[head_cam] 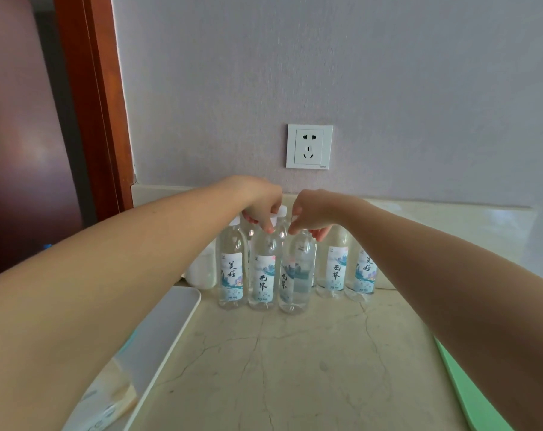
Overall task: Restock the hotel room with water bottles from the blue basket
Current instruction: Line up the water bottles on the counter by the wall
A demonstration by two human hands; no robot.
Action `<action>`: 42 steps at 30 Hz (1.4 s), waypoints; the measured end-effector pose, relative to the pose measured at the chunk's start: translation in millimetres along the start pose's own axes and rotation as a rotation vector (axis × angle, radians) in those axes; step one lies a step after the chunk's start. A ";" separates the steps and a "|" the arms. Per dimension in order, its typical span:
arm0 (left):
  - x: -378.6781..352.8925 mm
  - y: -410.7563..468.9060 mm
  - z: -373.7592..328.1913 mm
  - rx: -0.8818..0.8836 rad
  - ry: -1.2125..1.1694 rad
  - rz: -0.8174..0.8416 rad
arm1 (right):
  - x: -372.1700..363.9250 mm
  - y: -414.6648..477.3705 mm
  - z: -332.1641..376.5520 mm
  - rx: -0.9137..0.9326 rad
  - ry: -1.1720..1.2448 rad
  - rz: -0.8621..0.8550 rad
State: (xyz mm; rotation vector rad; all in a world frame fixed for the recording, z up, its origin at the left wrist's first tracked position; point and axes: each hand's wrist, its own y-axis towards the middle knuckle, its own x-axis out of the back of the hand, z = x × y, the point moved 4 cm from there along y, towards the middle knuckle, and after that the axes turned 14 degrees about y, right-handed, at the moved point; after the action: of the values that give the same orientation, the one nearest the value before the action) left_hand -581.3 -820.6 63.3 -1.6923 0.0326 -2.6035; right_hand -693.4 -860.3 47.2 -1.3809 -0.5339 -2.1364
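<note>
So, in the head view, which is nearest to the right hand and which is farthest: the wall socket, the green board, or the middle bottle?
1. Middle bottle: directly under the right hand, whose fingers pinch its top.
2. Wall socket: on the wall just above the hand.
3. Green board: at the counter's front right, towards the camera.

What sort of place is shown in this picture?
Probably a hotel room's refreshment counter: identical labelled water bottles stand lined up on a marble-like countertop, against a wall with a power socket, next to a wooden door frame.
</note>
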 end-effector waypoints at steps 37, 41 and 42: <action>-11.4 -18.8 32.6 0.026 0.108 -0.023 | -0.8 2.9 -1.3 0.117 0.008 -0.018; -15.7 -21.3 36.0 0.013 0.030 -0.105 | 2.5 3.7 0.0 0.091 -0.001 -0.003; -16.4 -21.7 36.3 0.013 0.015 -0.123 | 3.4 4.2 0.1 0.087 -0.003 0.000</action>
State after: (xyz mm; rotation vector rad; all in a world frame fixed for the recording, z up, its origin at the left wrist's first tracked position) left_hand -541.9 -798.1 63.8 -1.7242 -0.0905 -2.6964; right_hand -691.8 -864.2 50.6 -1.3367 -0.6206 -2.0860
